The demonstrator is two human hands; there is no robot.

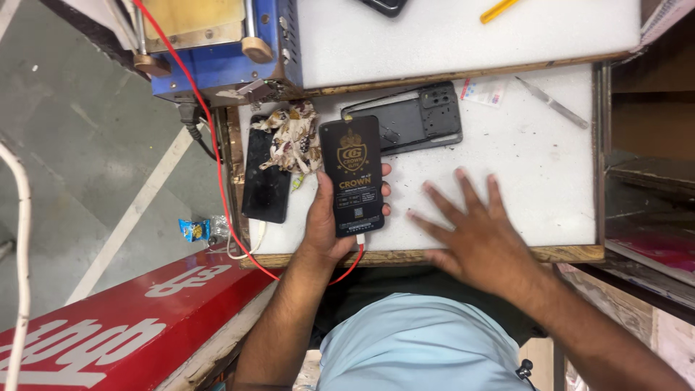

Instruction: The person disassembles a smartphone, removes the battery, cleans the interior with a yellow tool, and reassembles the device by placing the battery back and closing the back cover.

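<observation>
The left hand [326, 224] holds 1 black phone [353, 176] with its cable [347, 266] plugged in, while the right hand [470, 232] lies flat and empty on the white pad [550, 166], the opened back cover [416, 117] not refitted.

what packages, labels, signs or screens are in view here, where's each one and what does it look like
Black phone-shaped slab: held upright in the left hand, gold crest and lettering, small white label patch near its bottom.
Dark phone: flat at the table's left edge, screen blank.
Red sign: lower left, below the table, large white lettering.
Blue wrapper: on the floor, left, small and crumpled.
Small packet: top of the white pad, pale with red print.
</observation>
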